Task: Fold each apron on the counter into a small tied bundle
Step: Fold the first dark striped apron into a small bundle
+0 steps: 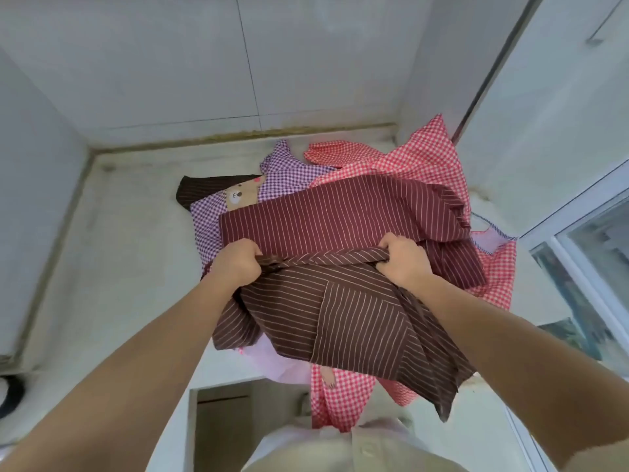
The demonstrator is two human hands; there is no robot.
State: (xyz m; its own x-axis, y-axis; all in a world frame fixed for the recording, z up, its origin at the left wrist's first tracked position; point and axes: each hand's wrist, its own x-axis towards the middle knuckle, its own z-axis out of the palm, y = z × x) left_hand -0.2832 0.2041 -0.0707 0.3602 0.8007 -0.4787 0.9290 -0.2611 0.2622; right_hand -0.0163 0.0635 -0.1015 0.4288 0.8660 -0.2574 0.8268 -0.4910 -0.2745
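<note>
Your left hand (238, 264) and right hand (405, 258) each clutch the brown apron's (357, 311) bunched top edge, fingertips buried in cloth. It drapes over the counter (119, 233) edge, hiding parts of the maroon apron (340, 212), purple apron (289, 175) and red apron (408, 161) heaped there.

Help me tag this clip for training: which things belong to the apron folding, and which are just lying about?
Job: brown striped apron, gripped by the left hand and right hand; maroon striped apron; purple checked apron; red checked apron; counter.
Lying about: dark round thing at the left edge; window.
</note>
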